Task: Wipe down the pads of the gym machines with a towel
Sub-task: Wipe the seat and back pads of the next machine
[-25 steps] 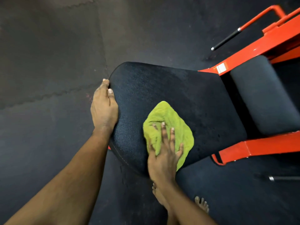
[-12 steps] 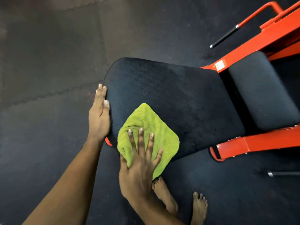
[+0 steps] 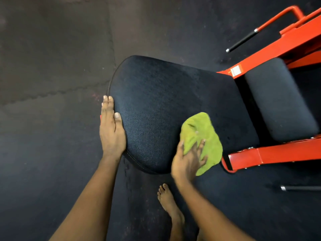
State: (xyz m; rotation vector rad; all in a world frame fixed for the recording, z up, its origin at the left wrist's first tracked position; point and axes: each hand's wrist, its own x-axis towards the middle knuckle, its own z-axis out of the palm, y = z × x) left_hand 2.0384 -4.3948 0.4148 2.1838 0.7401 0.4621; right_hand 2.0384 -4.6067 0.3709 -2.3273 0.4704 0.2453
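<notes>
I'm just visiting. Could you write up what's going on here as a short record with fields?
place: gym floor of dark mats
machine: orange frame, large black pad, smaller black pad
left hand: flat on the large pad's left edge
right hand: presses green towel onto the large pad, near its lower right edge
also: bare foot on the mats

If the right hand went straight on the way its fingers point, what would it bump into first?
The right hand, on the green towel, points up-right across the large pad. Past its far edge it would likely meet the smaller pad or the orange frame; depth is unclear.
</notes>
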